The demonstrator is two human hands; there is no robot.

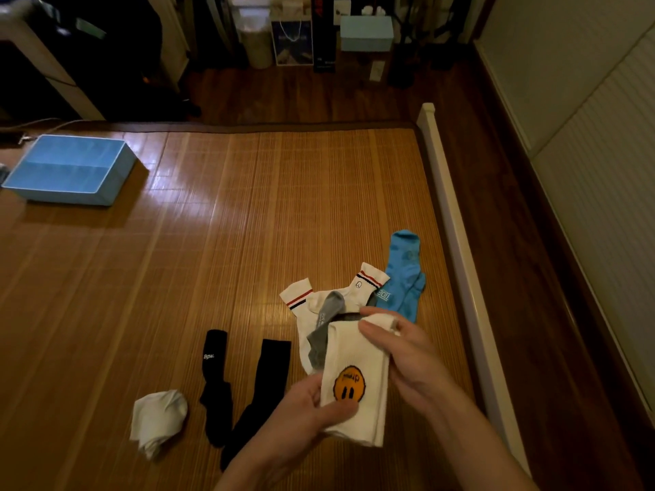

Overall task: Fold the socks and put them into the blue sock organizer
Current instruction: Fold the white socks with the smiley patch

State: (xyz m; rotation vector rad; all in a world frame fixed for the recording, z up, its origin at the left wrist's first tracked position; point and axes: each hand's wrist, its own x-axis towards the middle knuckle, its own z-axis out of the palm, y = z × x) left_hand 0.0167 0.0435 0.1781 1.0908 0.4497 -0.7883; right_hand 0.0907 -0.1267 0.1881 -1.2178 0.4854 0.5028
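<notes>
I hold a white sock with an orange smiley face (pixel 354 366) above the bamboo mat (pixel 212 260). My left hand (pixel 304 409) pinches its lower edge, thumb on top. My right hand (pixel 400 352) grips its upper cuff. Behind it lies a pile: white socks with red and navy stripes (pixel 340 295), a grey sock (pixel 324 331) and blue socks (pixel 404 274). Two black socks (pixel 216 380) (pixel 266 388) lie flat to the left. A folded white sock bundle (pixel 157 421) sits further left. The blue sock organizer (pixel 69 170) stands open at the far left.
A white bed rail (pixel 457 249) runs along the mat's right edge, with dark wood floor beyond. A cabinet, bags and a light blue box (pixel 367 31) stand on the floor at the back. A wall with panels fills the right side.
</notes>
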